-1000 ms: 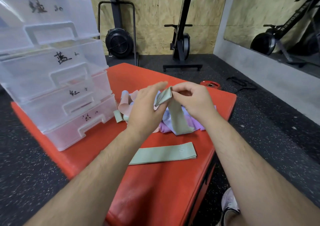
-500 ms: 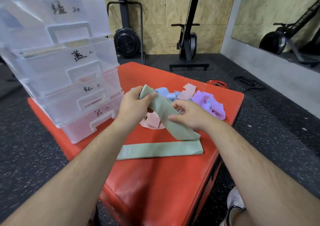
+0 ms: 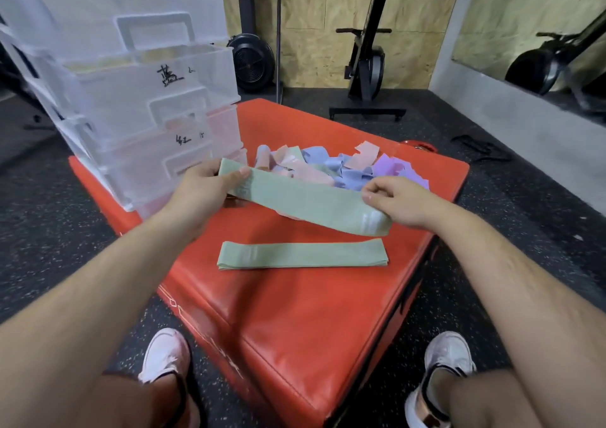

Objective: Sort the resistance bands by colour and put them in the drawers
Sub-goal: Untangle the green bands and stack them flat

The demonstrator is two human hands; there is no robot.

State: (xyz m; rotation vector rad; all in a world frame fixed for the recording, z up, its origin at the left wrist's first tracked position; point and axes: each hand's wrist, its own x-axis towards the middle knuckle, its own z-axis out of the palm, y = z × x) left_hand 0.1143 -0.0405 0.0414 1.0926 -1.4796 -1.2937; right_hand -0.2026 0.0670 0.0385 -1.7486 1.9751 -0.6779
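Left hand (image 3: 200,188) pinches 1 end of the green band (image 3: 305,202), thumb on top. Right hand (image 3: 398,202), fingers curled, pinches the other end. The band is held just above the red box (image 3: 311,312), beyond a 2nd green band (image 3: 301,255) lying flat (mixed pile (image 3: 334,168) behind). The drawers (image 3: 131,99) stand on the left.
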